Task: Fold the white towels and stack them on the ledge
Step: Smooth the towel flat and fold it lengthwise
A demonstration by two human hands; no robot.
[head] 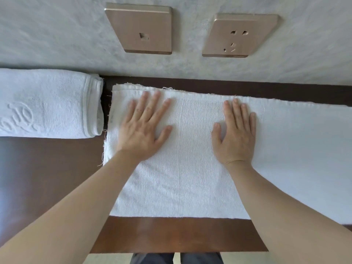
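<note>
A white towel (190,178) lies spread flat on the dark brown wooden ledge (47,178), running off the right edge of the view. My left hand (146,128) presses flat on its upper left part with fingers straight and spread. My right hand (235,134) lies flat on the towel's middle, fingers straight toward the wall. A folded white towel (47,103) with an embossed pattern rests on the ledge at the far left, just apart from the spread towel.
A pale textured wall (57,35) rises directly behind the ledge. Two bronze wall plates hang on it: a data socket (142,29) and a power outlet (240,35). The ledge's front edge runs near the bottom, with dark trousers (177,259) and floor below.
</note>
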